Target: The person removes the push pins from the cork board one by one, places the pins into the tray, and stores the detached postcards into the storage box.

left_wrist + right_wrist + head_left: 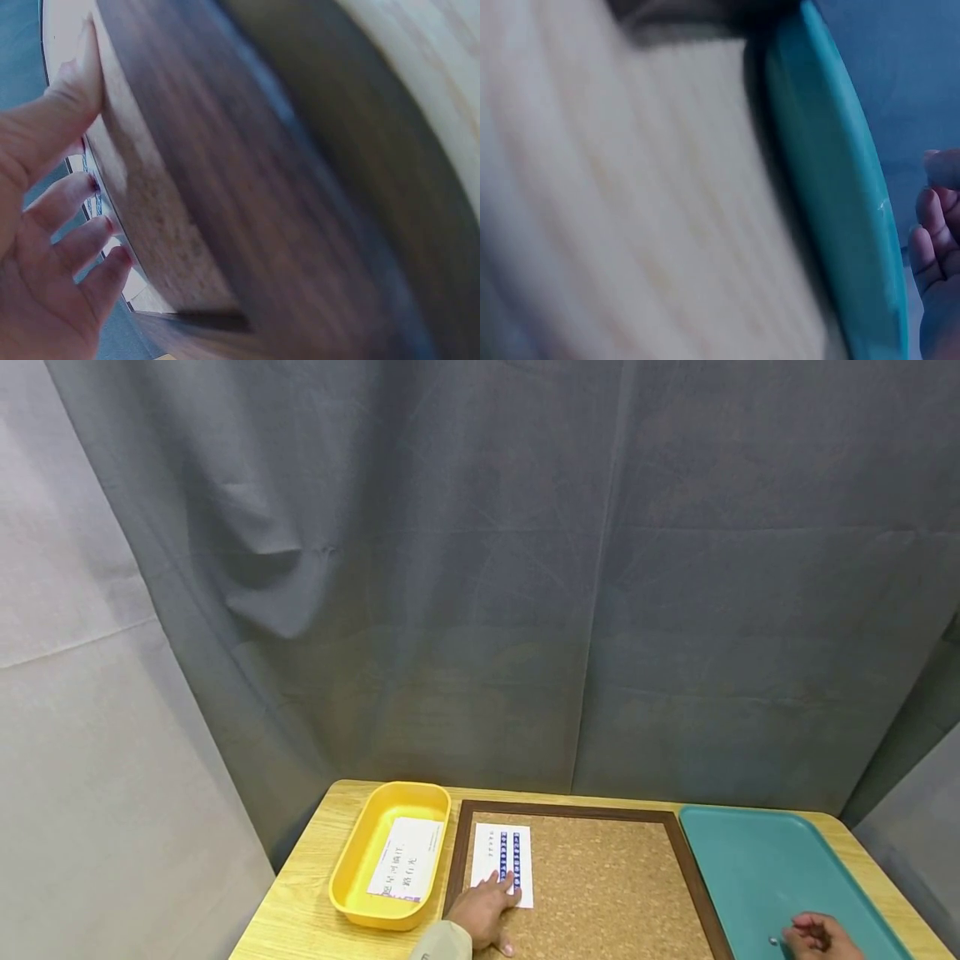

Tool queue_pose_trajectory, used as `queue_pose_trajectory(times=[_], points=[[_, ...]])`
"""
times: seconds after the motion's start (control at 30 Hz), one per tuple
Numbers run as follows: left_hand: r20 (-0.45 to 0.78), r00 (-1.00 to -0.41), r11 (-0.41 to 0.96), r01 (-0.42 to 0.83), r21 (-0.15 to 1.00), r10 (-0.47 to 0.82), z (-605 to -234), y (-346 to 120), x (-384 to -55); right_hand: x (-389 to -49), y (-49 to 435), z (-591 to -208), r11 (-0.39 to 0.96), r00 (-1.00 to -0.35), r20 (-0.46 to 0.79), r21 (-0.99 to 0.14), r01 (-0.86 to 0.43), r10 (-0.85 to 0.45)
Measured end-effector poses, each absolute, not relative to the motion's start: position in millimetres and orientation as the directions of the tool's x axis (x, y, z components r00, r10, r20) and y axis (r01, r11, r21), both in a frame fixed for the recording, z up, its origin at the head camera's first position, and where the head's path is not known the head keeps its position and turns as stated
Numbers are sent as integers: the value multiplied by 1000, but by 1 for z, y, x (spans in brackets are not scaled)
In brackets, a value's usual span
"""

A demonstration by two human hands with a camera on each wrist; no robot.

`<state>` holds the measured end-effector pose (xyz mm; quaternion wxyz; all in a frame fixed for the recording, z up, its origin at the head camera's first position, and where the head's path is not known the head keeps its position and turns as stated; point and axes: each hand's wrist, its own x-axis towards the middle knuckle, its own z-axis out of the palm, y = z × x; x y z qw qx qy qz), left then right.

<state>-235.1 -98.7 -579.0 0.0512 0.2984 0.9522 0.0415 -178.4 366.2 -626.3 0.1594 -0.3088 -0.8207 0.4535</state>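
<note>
My left hand (486, 910) rests with spread fingers on the lower part of a white card (482, 852) with blue printed strips. The card lies at the upper left of a cork board (607, 885) with a dark wooden frame. In the left wrist view, fingertips (101, 225) touch the card, seen almost edge-on. My right hand (821, 937) is over the teal tray (757, 852), its fingers bent. Beside it is a tiny shiny piece (773, 941), too small to identify. Whether those fingers (928, 214) pinch anything cannot be seen.
A yellow plastic bin (352, 860) stands left of the board, with white cards (408, 852) bearing handwriting inside. All stand on a light wooden table (300, 893). Grey cloth (480, 610) hangs behind the table.
</note>
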Motion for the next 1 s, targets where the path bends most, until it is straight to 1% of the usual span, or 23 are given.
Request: queue_pose_trajectory(times=[0.13, 0.3, 0.63, 0.77, 0.93, 1.0], points=[[-75, -817, 820, 564, 100, 571, -580, -99, -234, -177, 352, -615, 437, -758, 32, -833, 340, 651], [-79, -813, 817, 569, 97, 576, -580, -99, -235, -174, 334, -599, 483, -794, 73, -826, 291, 603], [-88, -827, 827, 539, 158, 555, -581, -99, -236, -178, 302, -575, 559, -855, 66, -782, 276, 515], [-90, -828, 828, 536, 164, 553, -581, -99, -236, -180, 287, -572, 603, -882, 115, -769, 212, 457], [-91, -829, 829, 535, 163, 552, -582, -99, -235, -184, 266, -571, 649, -896, 216, -754, 100, 389], [-92, -831, 831, 531, 166, 549, -582, -98, -236, -187, 257, -570, 649, -906, 233, -758, 59, 354]])
